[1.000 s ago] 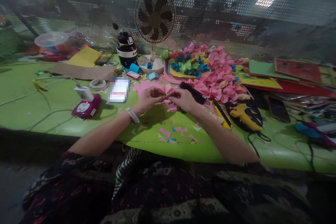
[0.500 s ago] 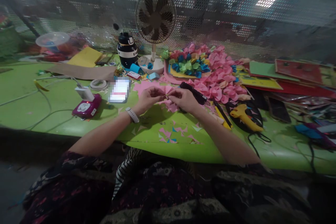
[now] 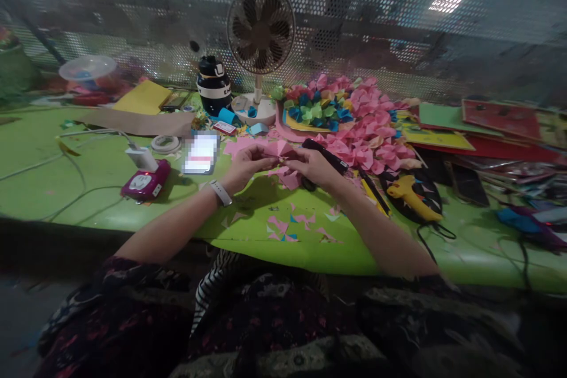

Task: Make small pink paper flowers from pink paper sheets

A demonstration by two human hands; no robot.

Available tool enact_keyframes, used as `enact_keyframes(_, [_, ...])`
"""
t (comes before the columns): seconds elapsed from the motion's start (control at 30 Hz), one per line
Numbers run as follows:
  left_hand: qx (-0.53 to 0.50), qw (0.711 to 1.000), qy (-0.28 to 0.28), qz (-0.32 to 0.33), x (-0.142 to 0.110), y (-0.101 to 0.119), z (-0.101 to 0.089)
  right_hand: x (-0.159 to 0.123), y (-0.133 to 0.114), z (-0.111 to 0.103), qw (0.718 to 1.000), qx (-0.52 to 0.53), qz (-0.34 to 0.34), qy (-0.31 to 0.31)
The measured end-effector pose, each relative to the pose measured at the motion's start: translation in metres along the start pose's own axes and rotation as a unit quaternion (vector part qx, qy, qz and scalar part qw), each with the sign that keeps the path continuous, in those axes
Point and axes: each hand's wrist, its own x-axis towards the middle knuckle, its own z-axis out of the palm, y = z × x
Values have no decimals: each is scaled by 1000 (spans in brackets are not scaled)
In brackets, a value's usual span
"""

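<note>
My left hand (image 3: 248, 166) and my right hand (image 3: 309, 164) meet fingertip to fingertip above the green table (image 3: 261, 254). Pinched between them is a piece of pink paper (image 3: 280, 148), its upper part showing above my fingers. What lies right under the fingertips is too small to make out. Other pink paper pieces (image 3: 287, 178) lie just below my hands. A black cylindrical object (image 3: 325, 155) rests close behind my right hand. Small pink, blue and white scraps (image 3: 283, 225) are strewn nearer the front edge.
A heap of pink paper petals (image 3: 376, 130) sits at back right, beside a tray of coloured paper flowers (image 3: 316, 109). A yellow glue gun (image 3: 410, 196) lies right. A fan (image 3: 261, 29), a bottle (image 3: 213, 85), a phone (image 3: 201, 153) and a purple power socket (image 3: 146, 182) stand around.
The pink paper between my fingers now stands up more visibly above them, and my fingers have spread slightly around it. Both arms stay in nearly the same place.
</note>
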Motion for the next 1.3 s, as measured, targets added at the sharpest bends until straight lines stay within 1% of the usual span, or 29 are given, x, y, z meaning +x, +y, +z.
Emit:
enact_keyframes(0.13, [15, 1000, -5, 5, -1, 0, 1, 0, 3, 2, 1000, -6, 2, -4])
enact_keyframes(0.3, [20, 1000, 1, 6, -1, 1, 2, 0, 4, 3, 1000, 6, -21, 16])
enact_keyframes(0.47, [32, 999, 6, -5, -4, 5, 4, -1, 3, 3, 999, 10, -13, 30])
enact_keyframes(0.57, [48, 999, 18, -7, -4, 6, 5, -3, 1, 1, 1000, 8, -8, 23])
enact_keyframes(0.67, [58, 998, 28, -2, -3, 5, 4, -4, -1, 0, 999, 20, -26, 16])
enact_keyframes(0.77, [65, 997, 31, 4, -1, 1, 3, -6, -4, 0, 998, 19, -47, 35])
enact_keyframes(0.9, [82, 996, 18, 31, 0, -4, 2, -11, -7, 5, 994, 1, -78, 76])
enact_keyframes(1.03, [120, 990, 5, 78, -1, -6, 2, -14, -7, 9, 984, -46, -122, 121])
enact_keyframes(1.17, [155, 980, 3, 127, -1, -10, 0, -16, -5, 14, 964, -103, -177, 170])
enact_keyframes(1.3, [170, 970, -4, 173, 1, -16, -3, -19, -5, 17, 936, -176, -229, 203])
